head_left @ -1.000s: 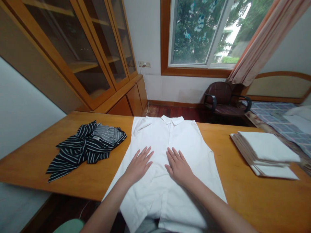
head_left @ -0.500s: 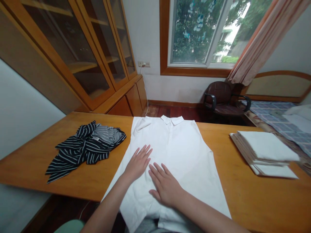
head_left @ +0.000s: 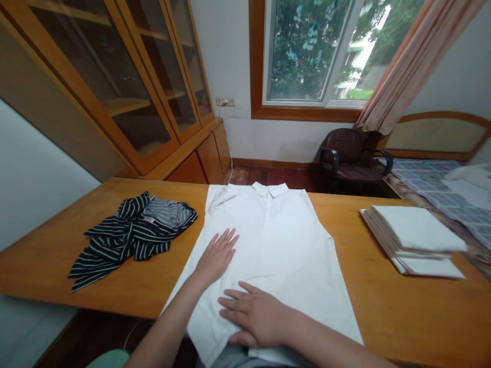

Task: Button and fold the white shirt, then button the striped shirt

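A white collared shirt [head_left: 284, 240] lies spread flat on the wooden table [head_left: 402, 317], collar at the far edge and hem hanging over the near edge. My left hand [head_left: 217, 257] rests palm down on the shirt's left half, fingers stretched and slightly spread. Nearer to me, my right hand [head_left: 255, 316] lies flat on the shirt's lower part, fingers pointing left. Neither hand holds anything.
A crumpled black-and-white striped garment [head_left: 132, 235] lies on the table to the left. A stack of folded white cloth [head_left: 416, 237] sits at the right. Glass-door cabinets [head_left: 126, 87] stand at the left; a dark armchair [head_left: 355, 156], a bed [head_left: 448, 179] and a window lie beyond.
My right hand has slid down and leftward across the shirt toward the hem, turning its fingers to the left. My left hand has stayed almost in place.
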The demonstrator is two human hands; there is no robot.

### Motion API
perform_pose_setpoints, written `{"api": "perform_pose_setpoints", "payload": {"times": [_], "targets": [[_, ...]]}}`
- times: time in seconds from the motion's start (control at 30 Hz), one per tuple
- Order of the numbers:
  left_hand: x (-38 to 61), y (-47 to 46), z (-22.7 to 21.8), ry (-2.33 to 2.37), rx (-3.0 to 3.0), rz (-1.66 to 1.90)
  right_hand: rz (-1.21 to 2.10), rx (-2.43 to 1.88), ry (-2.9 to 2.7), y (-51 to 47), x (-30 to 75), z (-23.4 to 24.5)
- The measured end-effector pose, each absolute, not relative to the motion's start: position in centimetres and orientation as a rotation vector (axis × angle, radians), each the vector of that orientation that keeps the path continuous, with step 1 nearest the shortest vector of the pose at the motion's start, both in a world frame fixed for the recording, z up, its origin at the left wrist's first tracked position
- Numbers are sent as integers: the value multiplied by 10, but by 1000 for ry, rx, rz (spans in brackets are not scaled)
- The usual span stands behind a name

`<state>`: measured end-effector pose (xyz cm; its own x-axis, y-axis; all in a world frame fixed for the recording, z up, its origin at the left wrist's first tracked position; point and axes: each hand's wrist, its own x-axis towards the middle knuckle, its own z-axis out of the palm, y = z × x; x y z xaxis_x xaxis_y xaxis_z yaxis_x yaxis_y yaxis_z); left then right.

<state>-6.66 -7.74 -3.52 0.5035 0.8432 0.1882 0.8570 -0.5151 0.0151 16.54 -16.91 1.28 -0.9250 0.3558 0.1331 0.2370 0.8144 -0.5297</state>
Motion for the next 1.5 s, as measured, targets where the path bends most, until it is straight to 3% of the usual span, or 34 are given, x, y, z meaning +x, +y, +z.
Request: {"api": "perform_pose_setpoints", "payload": {"times": [0.33, 0.7, 1.5], "targets": [[-66, -80, -38, -1560, -2591, -314, 185, -1323, -2515, -89, 226, -17], [-64, -86, -40, -1632, -2523, -334, 7, -1781, -2315, -44, 295, -40], [-57, -97, -31, -1726, -2562, -319, -53, -1836, -2220, -36, 340, -45]]}}
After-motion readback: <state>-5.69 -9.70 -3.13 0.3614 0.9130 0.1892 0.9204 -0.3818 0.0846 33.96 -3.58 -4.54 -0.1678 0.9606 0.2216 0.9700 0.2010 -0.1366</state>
